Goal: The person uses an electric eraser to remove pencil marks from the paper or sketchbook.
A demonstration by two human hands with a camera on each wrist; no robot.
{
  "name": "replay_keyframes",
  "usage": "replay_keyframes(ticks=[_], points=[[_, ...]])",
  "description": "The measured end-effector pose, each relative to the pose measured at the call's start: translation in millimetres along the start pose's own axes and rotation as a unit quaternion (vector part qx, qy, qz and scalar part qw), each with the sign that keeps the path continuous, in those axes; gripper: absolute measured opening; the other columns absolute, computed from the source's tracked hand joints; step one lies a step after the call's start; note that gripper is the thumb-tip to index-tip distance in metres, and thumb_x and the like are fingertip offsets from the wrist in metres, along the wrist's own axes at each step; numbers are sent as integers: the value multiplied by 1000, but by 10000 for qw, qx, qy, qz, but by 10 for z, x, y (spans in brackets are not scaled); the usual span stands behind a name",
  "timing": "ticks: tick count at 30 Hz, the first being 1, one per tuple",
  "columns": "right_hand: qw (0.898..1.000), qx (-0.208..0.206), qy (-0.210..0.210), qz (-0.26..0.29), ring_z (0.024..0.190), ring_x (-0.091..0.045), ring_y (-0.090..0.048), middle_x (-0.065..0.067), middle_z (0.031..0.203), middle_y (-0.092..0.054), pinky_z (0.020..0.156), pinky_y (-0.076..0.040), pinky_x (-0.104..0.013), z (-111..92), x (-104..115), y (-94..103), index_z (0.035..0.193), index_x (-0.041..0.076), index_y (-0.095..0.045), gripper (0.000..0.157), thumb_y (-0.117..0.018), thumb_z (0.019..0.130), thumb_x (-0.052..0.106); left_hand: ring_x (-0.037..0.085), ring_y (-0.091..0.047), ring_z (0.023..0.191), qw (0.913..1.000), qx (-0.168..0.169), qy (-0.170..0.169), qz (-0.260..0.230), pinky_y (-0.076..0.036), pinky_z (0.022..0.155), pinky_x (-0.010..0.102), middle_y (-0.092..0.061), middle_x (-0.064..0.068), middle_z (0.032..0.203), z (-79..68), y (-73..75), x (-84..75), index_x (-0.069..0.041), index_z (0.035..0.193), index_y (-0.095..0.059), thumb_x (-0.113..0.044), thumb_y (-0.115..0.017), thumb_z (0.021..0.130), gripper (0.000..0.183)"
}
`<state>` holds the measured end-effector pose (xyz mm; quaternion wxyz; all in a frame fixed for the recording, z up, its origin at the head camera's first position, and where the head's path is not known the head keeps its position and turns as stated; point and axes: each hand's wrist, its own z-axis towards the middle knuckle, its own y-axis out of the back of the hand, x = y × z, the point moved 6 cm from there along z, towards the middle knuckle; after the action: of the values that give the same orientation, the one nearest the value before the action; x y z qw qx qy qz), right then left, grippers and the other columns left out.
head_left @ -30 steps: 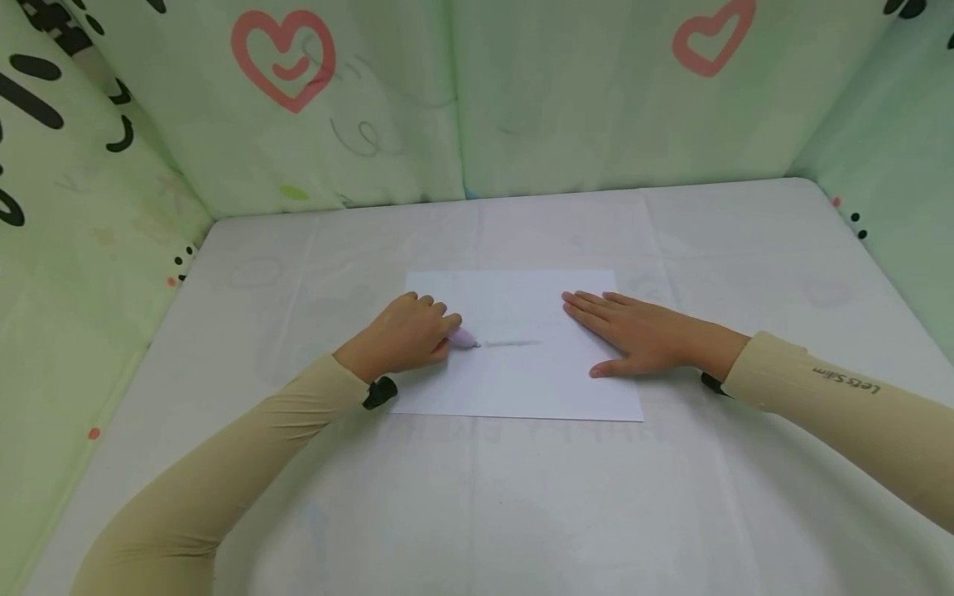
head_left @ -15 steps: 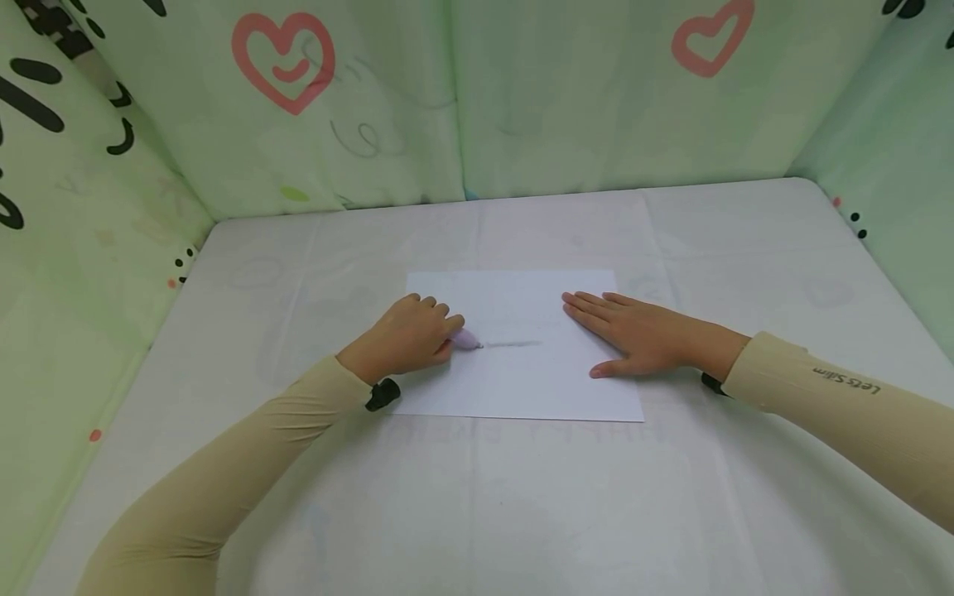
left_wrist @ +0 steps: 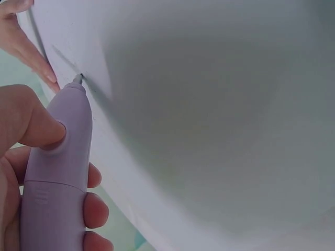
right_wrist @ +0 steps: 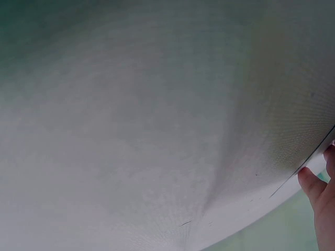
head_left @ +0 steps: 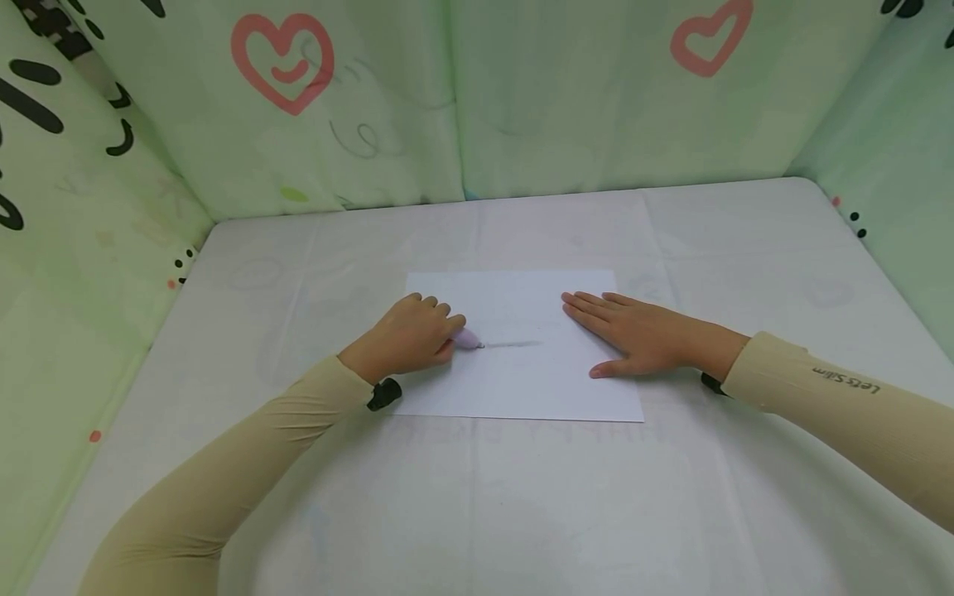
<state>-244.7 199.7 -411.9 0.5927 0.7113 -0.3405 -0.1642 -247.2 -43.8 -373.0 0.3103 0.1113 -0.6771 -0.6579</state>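
Observation:
My left hand [head_left: 406, 335] grips a lilac electric eraser [left_wrist: 57, 141], fingers curled round its body and thumb resting on its round button. The narrow tip meets the white sheet of paper [head_left: 522, 389] at the left end of a faint grey pencil line [head_left: 514, 343]. Opposite, my right hand [head_left: 633, 331] lies flat over the sheet's right edge, fingers straight and thumb spread. In the right wrist view, only the thumb and part of one finger [right_wrist: 311, 183] show at the right border.
The paper lies on a table [head_left: 522, 497] with a creased white cover. Green printed curtains [head_left: 537, 108] hang behind it and along both sides. Each wrist carries a small black device [head_left: 384, 394], partly hidden under the sleeve.
My left hand and the electric eraser have edged slightly to the right along the pencil line. My right hand and the paper look unmoved.

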Motion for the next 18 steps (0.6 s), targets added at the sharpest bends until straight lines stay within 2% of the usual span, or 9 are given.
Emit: replay_keyframes(ticks=[18], points=[[10000,21,20,-6,147,-28,-13,-9,159,-9,115,-15,-49,-8,-4,-1,150,6,-12,91,-49,88,61,17,-48,55,10000,-12,-22,2,-33,51,26,-53,2,62,17,16,-8,-11,81,-57,-19,-58,84,9]])
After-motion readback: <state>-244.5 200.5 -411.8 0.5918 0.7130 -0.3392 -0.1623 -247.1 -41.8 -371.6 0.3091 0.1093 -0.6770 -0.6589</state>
